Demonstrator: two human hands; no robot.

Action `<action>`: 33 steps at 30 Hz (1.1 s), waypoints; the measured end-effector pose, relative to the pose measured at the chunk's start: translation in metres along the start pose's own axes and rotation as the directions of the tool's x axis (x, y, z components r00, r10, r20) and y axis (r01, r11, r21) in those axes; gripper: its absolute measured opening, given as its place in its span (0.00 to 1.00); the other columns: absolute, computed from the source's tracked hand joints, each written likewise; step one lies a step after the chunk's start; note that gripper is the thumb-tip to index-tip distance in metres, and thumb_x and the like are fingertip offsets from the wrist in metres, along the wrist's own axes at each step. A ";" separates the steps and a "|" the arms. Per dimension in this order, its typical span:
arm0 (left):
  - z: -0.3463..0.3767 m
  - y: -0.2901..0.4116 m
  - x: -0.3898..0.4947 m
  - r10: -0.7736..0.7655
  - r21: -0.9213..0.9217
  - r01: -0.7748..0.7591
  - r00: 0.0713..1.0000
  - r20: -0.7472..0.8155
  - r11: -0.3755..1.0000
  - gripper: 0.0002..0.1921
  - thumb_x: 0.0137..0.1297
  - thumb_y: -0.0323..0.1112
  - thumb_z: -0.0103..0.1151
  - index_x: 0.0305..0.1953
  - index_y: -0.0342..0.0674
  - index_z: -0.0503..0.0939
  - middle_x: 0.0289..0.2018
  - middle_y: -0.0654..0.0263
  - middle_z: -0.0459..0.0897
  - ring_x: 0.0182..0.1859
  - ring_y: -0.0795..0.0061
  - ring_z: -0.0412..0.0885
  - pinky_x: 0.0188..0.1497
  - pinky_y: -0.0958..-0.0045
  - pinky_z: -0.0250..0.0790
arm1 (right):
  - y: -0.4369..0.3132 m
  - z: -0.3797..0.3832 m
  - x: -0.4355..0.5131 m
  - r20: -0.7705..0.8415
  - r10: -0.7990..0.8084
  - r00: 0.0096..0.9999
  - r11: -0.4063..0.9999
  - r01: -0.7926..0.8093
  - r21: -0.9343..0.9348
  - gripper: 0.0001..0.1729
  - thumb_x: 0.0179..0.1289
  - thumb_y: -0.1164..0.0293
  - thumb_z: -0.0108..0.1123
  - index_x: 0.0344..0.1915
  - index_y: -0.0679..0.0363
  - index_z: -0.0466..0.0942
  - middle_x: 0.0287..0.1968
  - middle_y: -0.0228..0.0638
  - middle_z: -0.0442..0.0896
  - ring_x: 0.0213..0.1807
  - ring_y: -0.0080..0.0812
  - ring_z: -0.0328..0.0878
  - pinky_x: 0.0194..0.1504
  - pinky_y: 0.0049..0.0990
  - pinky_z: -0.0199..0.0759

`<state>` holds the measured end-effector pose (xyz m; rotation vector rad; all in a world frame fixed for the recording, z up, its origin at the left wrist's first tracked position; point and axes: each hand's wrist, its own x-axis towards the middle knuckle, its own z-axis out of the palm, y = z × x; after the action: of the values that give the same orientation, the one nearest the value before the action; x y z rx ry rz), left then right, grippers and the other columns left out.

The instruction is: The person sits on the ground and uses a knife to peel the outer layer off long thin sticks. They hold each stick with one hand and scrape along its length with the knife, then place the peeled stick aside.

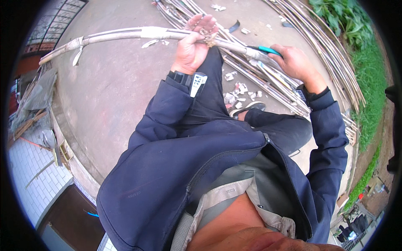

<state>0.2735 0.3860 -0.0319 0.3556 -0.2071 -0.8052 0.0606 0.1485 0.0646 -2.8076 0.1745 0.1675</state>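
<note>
My left hand [196, 44] is palm up under a long bundle of thin poles [119, 35], with the thumb over it and the fingers partly spread. A frayed, tan, fibrous scrap [209, 38] lies at its fingers. White wrapping [154, 32] goes round the bundle farther left, and a loose white strip [78, 56] hangs near its end. My right hand [290, 59] is closed on the teal handle of a cutting tool [267, 49], probably a utility knife. The tool's dark front end lies against the wrapped right part of the bundle.
More long poles [314, 37] lie in piles on the concrete ground [103, 94]. Torn white scraps [240, 89] are scattered near my shoe [251, 106]. A dark curved strip [234, 26] lies beyond the bundle. Leafy plants [351, 22] and grass border the right side.
</note>
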 end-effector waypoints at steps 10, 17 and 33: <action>-0.016 -0.002 0.003 0.017 -0.011 -0.016 0.997 0.076 1.000 0.19 0.62 0.15 0.48 0.49 0.42 0.80 0.34 0.69 0.76 0.43 0.69 0.75 0.63 0.56 0.71 | 0.021 0.009 0.001 0.087 -0.018 0.996 0.996 0.025 -0.082 0.13 0.75 0.59 0.57 0.46 0.56 0.81 0.33 0.50 0.85 0.39 0.58 0.83 0.43 0.53 0.75; -0.017 0.004 0.002 0.016 0.019 -0.017 0.998 0.064 1.000 0.19 0.59 0.14 0.50 0.46 0.44 0.80 0.34 0.70 0.75 0.44 0.71 0.74 0.66 0.58 0.67 | 0.089 0.006 -0.081 0.206 0.118 0.971 0.981 -0.083 -0.173 0.13 0.75 0.59 0.58 0.45 0.57 0.80 0.31 0.51 0.84 0.38 0.58 0.83 0.43 0.53 0.75; -0.010 0.003 0.002 -0.011 -0.012 0.012 0.996 0.090 1.000 0.23 0.52 0.13 0.49 0.48 0.43 0.81 0.37 0.69 0.75 0.43 0.71 0.73 0.67 0.57 0.65 | 0.033 0.036 -0.042 -0.080 0.127 0.989 0.992 -0.125 0.030 0.15 0.75 0.58 0.58 0.48 0.57 0.81 0.37 0.50 0.86 0.42 0.57 0.83 0.44 0.51 0.76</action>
<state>0.2799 0.3886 -0.0402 0.3097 -0.2843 -0.8340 0.0106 0.1336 0.0260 -2.7805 0.3710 0.0786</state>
